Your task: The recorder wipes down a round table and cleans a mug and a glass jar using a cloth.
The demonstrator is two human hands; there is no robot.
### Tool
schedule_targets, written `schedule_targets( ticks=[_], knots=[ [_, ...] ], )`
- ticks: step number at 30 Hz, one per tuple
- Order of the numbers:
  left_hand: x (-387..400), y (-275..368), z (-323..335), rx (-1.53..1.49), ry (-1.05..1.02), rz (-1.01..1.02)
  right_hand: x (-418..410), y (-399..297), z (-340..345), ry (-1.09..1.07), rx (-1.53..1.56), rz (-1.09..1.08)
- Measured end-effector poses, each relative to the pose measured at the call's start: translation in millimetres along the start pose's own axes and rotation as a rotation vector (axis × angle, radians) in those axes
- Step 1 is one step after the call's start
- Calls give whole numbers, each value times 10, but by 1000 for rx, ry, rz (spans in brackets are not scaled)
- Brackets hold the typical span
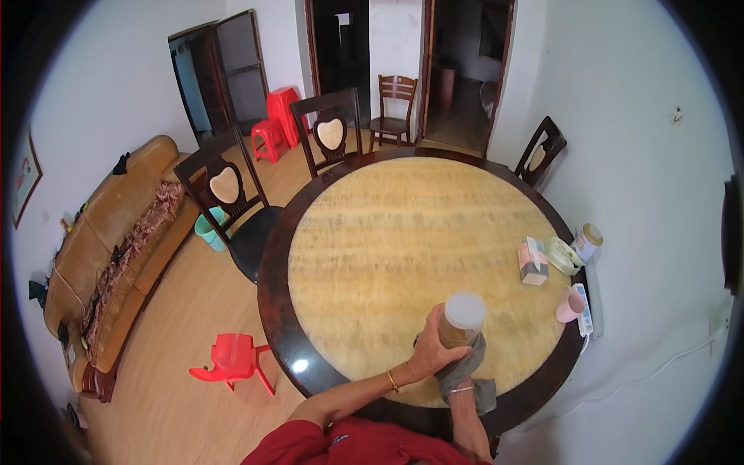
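A clear jar with a white lid is held above the near part of the round table. My left hand grips the jar's side, its thumb across the front; a yellow bangle is on that wrist. My right hand is mostly hidden under a grey cloth, which lies against the jar's lower right side and hangs down past a silver-coloured bangle. The right fingers cannot be seen. The jar's contents look brownish.
A tissue box, a pale green basket, a lidded canister, a pink cup and a power strip stand along the table's right side. Dark wooden chairs surround its far side; a small red chair is at left.
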State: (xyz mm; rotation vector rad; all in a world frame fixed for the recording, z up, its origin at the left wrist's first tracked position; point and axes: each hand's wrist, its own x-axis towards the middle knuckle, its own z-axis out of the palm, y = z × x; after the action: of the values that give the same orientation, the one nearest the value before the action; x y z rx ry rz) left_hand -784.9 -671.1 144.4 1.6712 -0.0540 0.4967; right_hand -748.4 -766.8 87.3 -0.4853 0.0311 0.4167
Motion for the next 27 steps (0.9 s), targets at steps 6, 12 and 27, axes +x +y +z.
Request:
schedule_targets(
  ticks=[6, 12, 27],
  knots=[
    [90, 75, -106, -115, 13, -18, 97, -2, -119, 40, -63, 17],
    [188, -17, -322, 76, -125, 120, 21, -144, 184, 0, -176, 96],
    [-249, -662, -653, 225, -255, 36, -146, -730, -171, -193, -1196, -273]
  ],
)
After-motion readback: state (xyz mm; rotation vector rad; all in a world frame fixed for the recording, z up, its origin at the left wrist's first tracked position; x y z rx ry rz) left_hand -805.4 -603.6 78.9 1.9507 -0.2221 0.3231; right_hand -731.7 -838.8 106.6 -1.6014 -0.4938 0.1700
